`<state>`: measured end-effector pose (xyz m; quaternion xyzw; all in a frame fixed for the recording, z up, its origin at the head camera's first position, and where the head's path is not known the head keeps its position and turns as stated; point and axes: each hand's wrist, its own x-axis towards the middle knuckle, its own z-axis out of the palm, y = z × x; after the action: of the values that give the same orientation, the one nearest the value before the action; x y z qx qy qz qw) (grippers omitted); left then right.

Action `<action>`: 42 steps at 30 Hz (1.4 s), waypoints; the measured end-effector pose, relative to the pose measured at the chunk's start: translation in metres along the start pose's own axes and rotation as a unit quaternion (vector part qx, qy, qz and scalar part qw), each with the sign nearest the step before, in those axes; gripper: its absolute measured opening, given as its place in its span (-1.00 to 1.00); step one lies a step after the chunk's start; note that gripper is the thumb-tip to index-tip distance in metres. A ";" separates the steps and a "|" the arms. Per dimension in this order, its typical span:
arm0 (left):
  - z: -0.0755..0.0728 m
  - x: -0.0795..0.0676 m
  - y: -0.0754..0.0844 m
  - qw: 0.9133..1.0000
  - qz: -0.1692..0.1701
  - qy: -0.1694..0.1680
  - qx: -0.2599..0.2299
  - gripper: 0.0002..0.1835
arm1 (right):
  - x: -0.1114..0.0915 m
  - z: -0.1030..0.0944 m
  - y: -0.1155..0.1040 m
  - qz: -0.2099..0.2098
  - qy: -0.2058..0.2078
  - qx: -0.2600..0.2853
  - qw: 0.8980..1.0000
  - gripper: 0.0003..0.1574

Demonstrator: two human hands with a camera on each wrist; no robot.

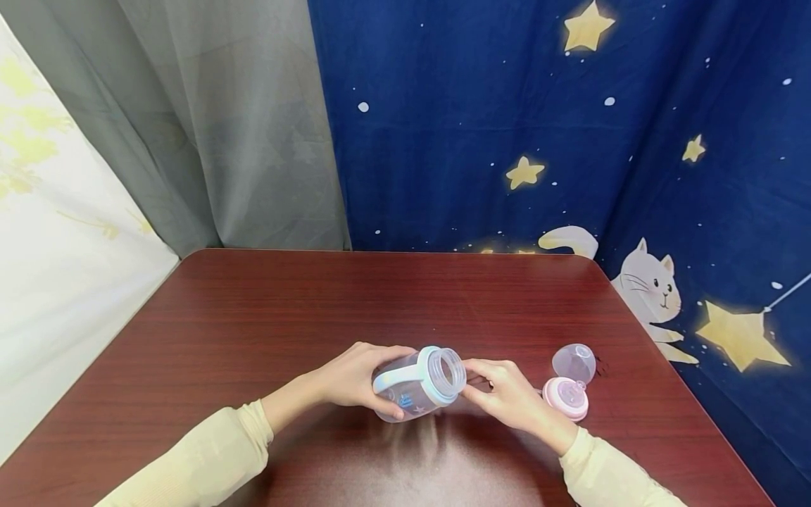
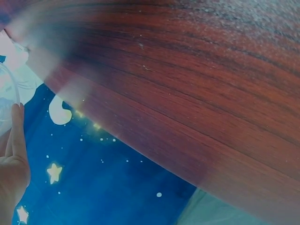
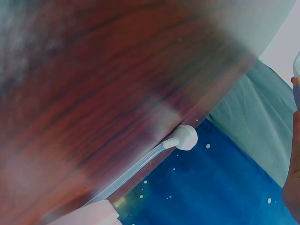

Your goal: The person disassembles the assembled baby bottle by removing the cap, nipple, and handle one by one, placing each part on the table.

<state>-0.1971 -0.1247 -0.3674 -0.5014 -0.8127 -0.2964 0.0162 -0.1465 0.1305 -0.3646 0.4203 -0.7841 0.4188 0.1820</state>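
In the head view a clear baby bottle (image 1: 419, 406) with a light blue collar and handle (image 1: 399, 378) is tilted, its open mouth facing right. My left hand (image 1: 355, 377) grips its body, thumb across the near side and the other fingers partly hidden behind. At the mouth, my right hand (image 1: 507, 394) has thumb and forefinger against the rim. Right of that hand lies a pink teat lid (image 1: 566, 399). From the lid runs a clear straw (image 3: 133, 172) with a white weighted ball (image 3: 186, 138) at its tip, seen in the right wrist view.
A clear dome cap (image 1: 574, 362) rests just behind the pink lid. Everything is over a dark red wooden table (image 1: 285, 303). Grey (image 1: 253, 127) and blue starred curtains (image 1: 456, 127) hang behind its far edge, with a white curtain (image 1: 57, 282) along the left.
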 end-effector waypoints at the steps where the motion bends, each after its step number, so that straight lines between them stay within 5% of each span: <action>1: 0.000 0.000 0.000 1.000 0.001 0.001 0.000 -0.19 | 0.000 0.000 0.000 -0.001 0.000 -0.001 1.000 -0.67; 15: 0.001 -0.003 0.000 1.000 -0.005 -0.003 -0.010 -0.19 | -0.007 -0.001 0.010 0.002 0.007 -0.007 1.000 -0.64; 36: 0.002 -0.008 -0.004 1.000 -0.008 -0.004 -0.013 -0.37 | 0.000 -0.027 -0.004 0.037 0.028 -0.030 0.998 -0.65; 42: 0.002 -0.009 -0.004 1.000 -0.001 -0.001 -0.008 -0.29 | 0.000 -0.033 -0.003 0.035 0.024 -0.016 0.999 -0.61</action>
<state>-0.1953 -0.1319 -0.3741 -0.5011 -0.8108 -0.3021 0.0112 -0.1462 0.1564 -0.3434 0.3798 -0.8005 0.4217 0.1928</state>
